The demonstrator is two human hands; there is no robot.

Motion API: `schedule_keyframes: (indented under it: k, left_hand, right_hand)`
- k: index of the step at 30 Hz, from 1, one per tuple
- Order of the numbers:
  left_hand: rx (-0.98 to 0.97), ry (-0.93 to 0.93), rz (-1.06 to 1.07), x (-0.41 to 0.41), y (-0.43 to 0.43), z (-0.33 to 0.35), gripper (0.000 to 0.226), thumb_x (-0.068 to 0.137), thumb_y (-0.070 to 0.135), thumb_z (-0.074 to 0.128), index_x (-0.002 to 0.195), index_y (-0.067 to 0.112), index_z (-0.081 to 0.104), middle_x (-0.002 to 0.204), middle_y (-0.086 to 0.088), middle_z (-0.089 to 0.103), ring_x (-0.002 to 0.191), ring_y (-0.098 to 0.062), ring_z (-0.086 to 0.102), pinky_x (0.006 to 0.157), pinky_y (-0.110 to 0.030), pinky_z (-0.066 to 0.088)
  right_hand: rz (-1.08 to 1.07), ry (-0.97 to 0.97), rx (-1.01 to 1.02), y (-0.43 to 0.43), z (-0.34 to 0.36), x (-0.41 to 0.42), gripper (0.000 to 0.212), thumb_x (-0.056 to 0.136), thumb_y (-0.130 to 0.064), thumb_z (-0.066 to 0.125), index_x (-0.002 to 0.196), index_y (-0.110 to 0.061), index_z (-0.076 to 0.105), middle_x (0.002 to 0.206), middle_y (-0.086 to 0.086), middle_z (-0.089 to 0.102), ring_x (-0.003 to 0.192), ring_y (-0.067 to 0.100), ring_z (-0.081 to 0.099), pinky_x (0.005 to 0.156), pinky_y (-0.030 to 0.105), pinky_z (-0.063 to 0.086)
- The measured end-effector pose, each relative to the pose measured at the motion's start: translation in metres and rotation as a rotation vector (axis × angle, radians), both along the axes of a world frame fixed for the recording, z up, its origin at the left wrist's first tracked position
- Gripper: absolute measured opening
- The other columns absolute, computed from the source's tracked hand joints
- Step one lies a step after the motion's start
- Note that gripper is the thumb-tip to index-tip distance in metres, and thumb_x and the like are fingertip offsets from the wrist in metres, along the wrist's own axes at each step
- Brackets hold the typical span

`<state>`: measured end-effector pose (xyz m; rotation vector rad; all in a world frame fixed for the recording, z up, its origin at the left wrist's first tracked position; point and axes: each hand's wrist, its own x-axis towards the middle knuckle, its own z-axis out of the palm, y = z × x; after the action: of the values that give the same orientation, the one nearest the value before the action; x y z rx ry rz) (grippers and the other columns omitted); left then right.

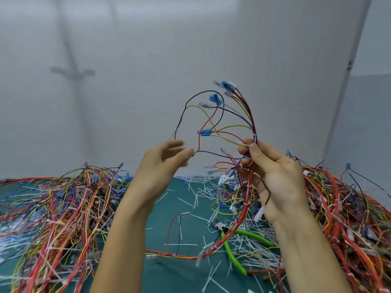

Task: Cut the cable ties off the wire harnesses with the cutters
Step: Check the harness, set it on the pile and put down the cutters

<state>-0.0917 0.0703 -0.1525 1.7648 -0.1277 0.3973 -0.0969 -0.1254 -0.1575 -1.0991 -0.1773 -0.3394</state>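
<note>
Multicoloured wire harness (215, 99) with blue connectors is held aloft, pinched by the right hand (275, 176). The blurred left hand's (163, 166) grip cannot be told. Green-handled cutters (231, 252) are seen lying on the teal table (169, 271).

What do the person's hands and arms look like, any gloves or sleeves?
No gloves or rings on the left hand or right hand, and no watch or sleeve on the left forearm or right forearm down to the picture's lower edge. The left hand's fingers are motion-blurred.

left hand (167, 159): raised, fingers loosely spread, blurred | right hand (273, 172): raised, pinching wire harness (252, 123)
</note>
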Motion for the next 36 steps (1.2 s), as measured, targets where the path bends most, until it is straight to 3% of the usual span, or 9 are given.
schedule_keyframes:
  k: [2, 5, 11, 14, 17, 20, 23, 27, 36]
  left_hand:
    - [-0.049, 0.03, -0.167, -0.005, -0.002, 0.002, 0.023, 0.097, 0.031, 0.055, 0.108, 0.019, 0.071, 0.103, 0.001, 0.076, 0.086, -0.013, 0.074, 0.07, -0.018, 0.055]
    - [-0.173, 0.01, -0.251, -0.01, -0.004, 0.006, 0.036, 0.102, 0.033, 0.044, 0.096, 0.016, 0.075, 0.093, -0.005, 0.077, 0.075, -0.016, 0.074, 0.057, -0.017, 0.054]
    - [-0.365, -0.252, 0.197, -0.005, -0.004, 0.008, 0.02, 0.089, 0.03, 0.069, 0.074, 0.016, 0.069, 0.055, 0.009, 0.058, 0.044, -0.005, 0.045, 0.043, -0.015, 0.035]
    - [-0.303, -0.232, 0.351, -0.002, 0.007, 0.005, 0.014, 0.09, 0.039, 0.066, 0.085, 0.026, 0.065, 0.076, 0.009, 0.065, 0.062, -0.006, 0.054, 0.059, -0.024, 0.042]
    - [-0.186, -0.077, 0.175, -0.004, 0.014, 0.004, 0.02, 0.094, 0.042, 0.058, 0.097, 0.027, 0.072, 0.094, 0.014, 0.074, 0.088, -0.006, 0.068, 0.065, -0.023, 0.048]
    - [-0.061, -0.013, -0.001, -0.008, 0.013, 0.003, 0.02, 0.091, 0.038, 0.061, 0.098, 0.028, 0.077, 0.092, 0.011, 0.076, 0.079, -0.005, 0.071, 0.063, -0.024, 0.041]
    - [-0.11, -0.017, -0.083, -0.011, 0.009, 0.006, 0.017, 0.082, 0.039, 0.066, 0.091, 0.031, 0.079, 0.086, 0.006, 0.076, 0.068, -0.003, 0.066, 0.057, -0.021, 0.037]
    - [-0.133, -0.027, -0.148, -0.013, 0.007, 0.009, 0.023, 0.071, 0.043, 0.068, 0.088, 0.032, 0.08, 0.082, 0.005, 0.075, 0.066, -0.004, 0.065, 0.051, -0.013, 0.037]
    - [-0.158, -0.051, -0.2, -0.014, 0.008, 0.009, 0.021, 0.075, 0.041, 0.069, 0.09, 0.03, 0.079, 0.084, 0.006, 0.075, 0.067, -0.004, 0.065, 0.051, -0.011, 0.04]
  right_hand:
    - [-0.001, 0.004, 0.008, -0.001, -0.001, 0.0, 0.013, 0.093, -0.013, 0.062, 0.095, -0.012, 0.075, 0.082, 0.003, 0.075, 0.061, 0.005, 0.061, 0.055, 0.019, 0.055]
    - [0.001, 0.01, 0.021, -0.002, -0.002, 0.001, 0.013, 0.093, -0.013, 0.062, 0.095, -0.012, 0.075, 0.082, 0.003, 0.075, 0.061, 0.005, 0.062, 0.055, 0.019, 0.055]
    - [0.045, 0.046, 0.086, -0.003, -0.002, 0.002, 0.013, 0.093, -0.012, 0.061, 0.095, -0.011, 0.074, 0.08, 0.002, 0.075, 0.058, 0.004, 0.061, 0.052, 0.018, 0.053]
    - [0.05, 0.047, 0.107, -0.005, -0.002, 0.002, 0.013, 0.093, -0.011, 0.061, 0.093, -0.011, 0.074, 0.079, 0.001, 0.074, 0.058, 0.003, 0.061, 0.051, 0.017, 0.053]
    - [0.056, 0.042, 0.102, -0.006, -0.001, 0.001, 0.015, 0.093, -0.012, 0.061, 0.089, -0.012, 0.075, 0.08, 0.001, 0.074, 0.059, 0.003, 0.061, 0.052, 0.017, 0.053]
    - [0.06, 0.043, 0.098, -0.006, -0.002, 0.002, 0.016, 0.093, -0.012, 0.062, 0.087, -0.012, 0.076, 0.081, 0.002, 0.074, 0.059, 0.004, 0.061, 0.052, 0.017, 0.053]
    - [0.058, 0.053, 0.101, -0.007, -0.002, 0.002, 0.014, 0.093, -0.012, 0.062, 0.09, -0.012, 0.076, 0.081, 0.002, 0.074, 0.059, 0.004, 0.061, 0.052, 0.017, 0.053]
    - [0.048, 0.055, 0.104, -0.007, -0.003, 0.003, 0.013, 0.093, -0.013, 0.062, 0.093, -0.011, 0.075, 0.082, 0.003, 0.075, 0.059, 0.004, 0.062, 0.051, 0.017, 0.053]
    - [0.0, 0.075, 0.122, -0.008, -0.004, 0.003, 0.012, 0.093, -0.012, 0.062, 0.093, -0.012, 0.074, 0.082, 0.003, 0.075, 0.059, 0.004, 0.063, 0.052, 0.018, 0.054]
